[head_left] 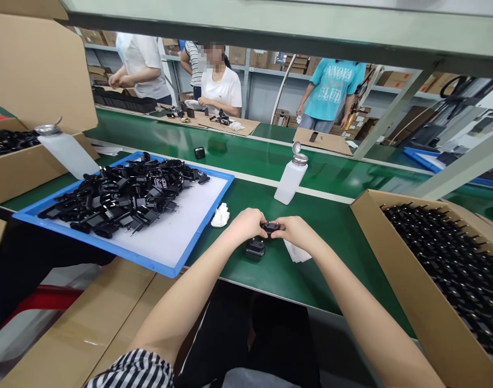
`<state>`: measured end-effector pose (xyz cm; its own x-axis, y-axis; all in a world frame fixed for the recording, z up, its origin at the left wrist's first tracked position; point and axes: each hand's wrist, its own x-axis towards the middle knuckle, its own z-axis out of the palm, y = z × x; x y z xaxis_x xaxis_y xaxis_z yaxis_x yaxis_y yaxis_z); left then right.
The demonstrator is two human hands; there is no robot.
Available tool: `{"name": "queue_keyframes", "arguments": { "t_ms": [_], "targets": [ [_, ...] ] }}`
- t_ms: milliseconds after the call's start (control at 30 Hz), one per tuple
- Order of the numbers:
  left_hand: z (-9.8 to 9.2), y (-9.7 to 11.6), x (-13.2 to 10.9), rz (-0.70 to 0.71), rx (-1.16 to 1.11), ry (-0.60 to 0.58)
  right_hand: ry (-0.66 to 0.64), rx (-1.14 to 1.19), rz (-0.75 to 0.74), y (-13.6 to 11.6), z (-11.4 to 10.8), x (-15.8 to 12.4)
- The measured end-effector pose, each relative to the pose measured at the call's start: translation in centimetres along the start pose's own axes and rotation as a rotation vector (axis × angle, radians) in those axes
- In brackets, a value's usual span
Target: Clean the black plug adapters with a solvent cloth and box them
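Over the green bench, my left hand and my right hand hold one black plug adapter between their fingertips. Both hands are closed on it, left fingers at its left side and right fingers at its right. Just below them, another black plug adapter stands on the bench with its pins up. White folded cloth or paper lies partly under my right hand. A crumpled white wipe is left of my left hand, beside the tray.
A blue-rimmed tray heaped with black plug parts is at left. White pump bottles stand behind my hands and at far left. An open carton of adapters is at right. One black piece sits on the belt; people work beyond.
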<state>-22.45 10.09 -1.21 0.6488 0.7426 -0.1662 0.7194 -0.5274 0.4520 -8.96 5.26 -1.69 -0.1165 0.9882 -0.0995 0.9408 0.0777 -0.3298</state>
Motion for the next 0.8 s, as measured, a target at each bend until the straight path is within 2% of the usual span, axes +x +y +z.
{"name": "queue_keyframes", "arguments": {
  "t_ms": [200, 467, 600, 667, 733, 800],
  "targets": [
    [-1.5, 2.2, 0.8, -0.06, 0.175, -0.128, -0.067, -0.036, 0.001, -0.3, -0.5, 0.5],
    [-1.3, 3.4, 1.1, -0.1, 0.219, -0.156, -0.107, -0.053, -0.049, -0.2, -0.9, 0.9],
    [-1.3, 3.0, 0.1, -0.089, 0.189, -0.132, -0.135, -0.02, -0.121, -0.1, -1.2, 0.9],
    [-1.6, 2.4, 0.2, -0.106, 0.163, -0.156, -0.118, -0.008, -0.151, -0.2, -1.1, 1.1],
    [-2.6, 1.4, 1.1, -0.165, 0.147, -0.185, -0.087, 0.011, -0.182, -0.3, -0.8, 1.4],
    [-4.5, -0.3, 2.8, -0.27, 0.158, -0.16, -0.065, 0.036, -0.195, -0.3, -0.3, 1.7]
  ]
}}
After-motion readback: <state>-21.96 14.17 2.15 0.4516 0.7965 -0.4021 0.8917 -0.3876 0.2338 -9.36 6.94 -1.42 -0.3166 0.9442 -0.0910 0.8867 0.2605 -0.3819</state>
